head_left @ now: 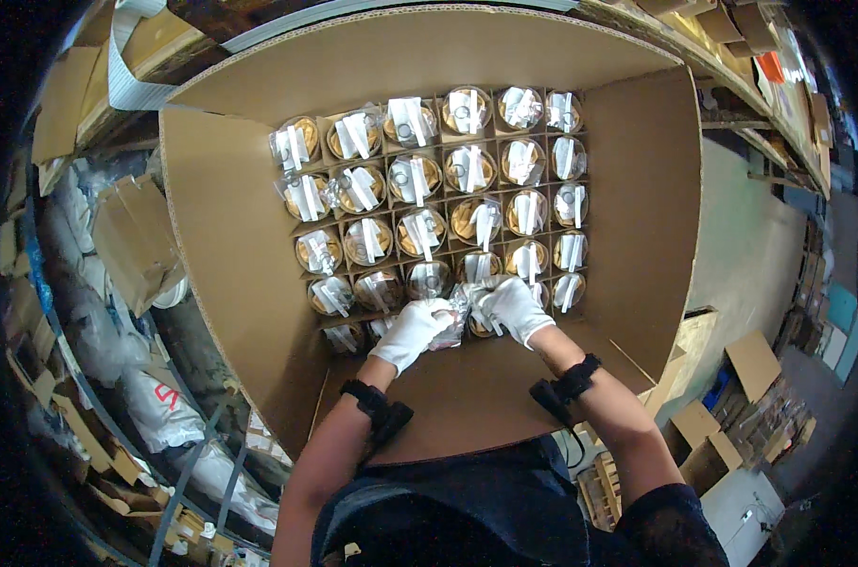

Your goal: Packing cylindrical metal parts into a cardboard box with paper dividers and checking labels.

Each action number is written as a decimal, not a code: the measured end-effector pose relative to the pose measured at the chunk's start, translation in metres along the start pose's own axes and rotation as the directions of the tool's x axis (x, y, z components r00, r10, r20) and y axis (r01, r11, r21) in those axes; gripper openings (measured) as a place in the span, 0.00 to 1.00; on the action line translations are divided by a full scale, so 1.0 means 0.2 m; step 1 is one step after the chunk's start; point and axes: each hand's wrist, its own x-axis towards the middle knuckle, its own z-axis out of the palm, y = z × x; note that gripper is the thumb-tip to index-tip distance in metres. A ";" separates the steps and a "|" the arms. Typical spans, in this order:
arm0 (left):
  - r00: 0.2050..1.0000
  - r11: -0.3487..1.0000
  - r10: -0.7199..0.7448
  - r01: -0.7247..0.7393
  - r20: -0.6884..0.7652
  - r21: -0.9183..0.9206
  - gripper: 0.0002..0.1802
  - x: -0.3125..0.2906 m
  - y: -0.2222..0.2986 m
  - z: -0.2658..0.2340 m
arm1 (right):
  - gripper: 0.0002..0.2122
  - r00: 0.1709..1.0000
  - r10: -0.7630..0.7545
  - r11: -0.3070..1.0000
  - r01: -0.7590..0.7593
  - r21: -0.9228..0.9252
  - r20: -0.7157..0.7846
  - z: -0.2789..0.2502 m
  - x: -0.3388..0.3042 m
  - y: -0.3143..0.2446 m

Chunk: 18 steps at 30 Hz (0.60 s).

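Note:
Both my hands wear white gloves and work inside a large open cardboard box point(429, 47), over its near rows. My left hand point(413, 331) is closed, its fingertips pinching a clear plastic packet point(455, 319) in front of me. The fingers of my right hand point(516, 307) are bent together on the packet's other side, over the upper right part of it. Cardboard dividers split the box into cells. Each visible cell holds a round container point(415, 180) with a tan, brownish top, and clear packets with white strips point(468, 168) lie on these.
Tall brown walls of the box surround the cells. Wooden shelving point(760, 113) stands behind and to the right. On the left are a white sack point(164, 411), clear plastic wrapping point(103, 335) and loose cardboard point(136, 241). Opened small cartons point(703, 444) lie at lower right.

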 end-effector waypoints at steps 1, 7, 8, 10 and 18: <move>0.998 0.998 0.058 -0.058 -0.030 -0.016 0.12 0.01 -0.02 0.01 | 0.11 0.994 0.088 0.976 -0.073 0.204 -0.065 0.01 0.00 0.02; 0.997 0.997 0.053 -0.055 -0.058 -0.048 0.13 0.02 -0.07 0.03 | 0.13 0.989 0.037 0.991 -0.055 -0.124 -0.146 -0.13 0.03 0.03; 0.995 0.996 0.068 -0.072 -0.070 -0.057 0.13 0.02 -0.07 0.02 | 0.15 0.967 0.060 0.979 -0.105 -0.173 -0.247 -0.15 0.01 0.00; 0.999 0.998 0.008 -0.010 -0.038 -0.056 0.13 0.00 -0.02 0.02 | 0.24 0.894 0.068 0.990 -0.116 -0.082 -0.443 -0.19 -0.04 -0.01; 0.992 0.990 0.111 -0.115 0.055 0.083 0.12 0.01 0.05 0.11 | 0.17 0.966 0.147 0.983 -0.118 -0.143 0.214 -0.24 -0.13 -0.19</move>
